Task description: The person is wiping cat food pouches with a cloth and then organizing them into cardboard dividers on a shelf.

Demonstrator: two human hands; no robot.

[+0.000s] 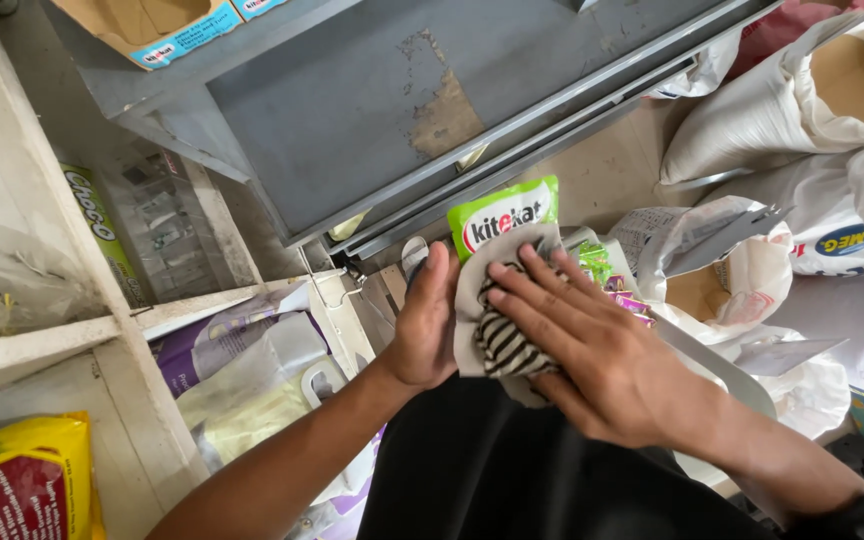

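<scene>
A green pouch [508, 213] with a red and white label stands upright in front of me, its lower part hidden. My left hand [422, 325] grips its left side from behind. My right hand [592, 350] lies flat over it, pressing a white cloth with black stripes [497, 335] against the pouch face. Both forearms reach in from the bottom of the view over my dark clothing.
A grey metal shelf [352, 110] hangs overhead. White wooden shelving [42, 340] on the left holds bagged goods, among them a yellow bag [22, 480] and a purple bag [222, 340]. Open white sacks [802, 110] with a metal scoop [727, 235] fill the right side.
</scene>
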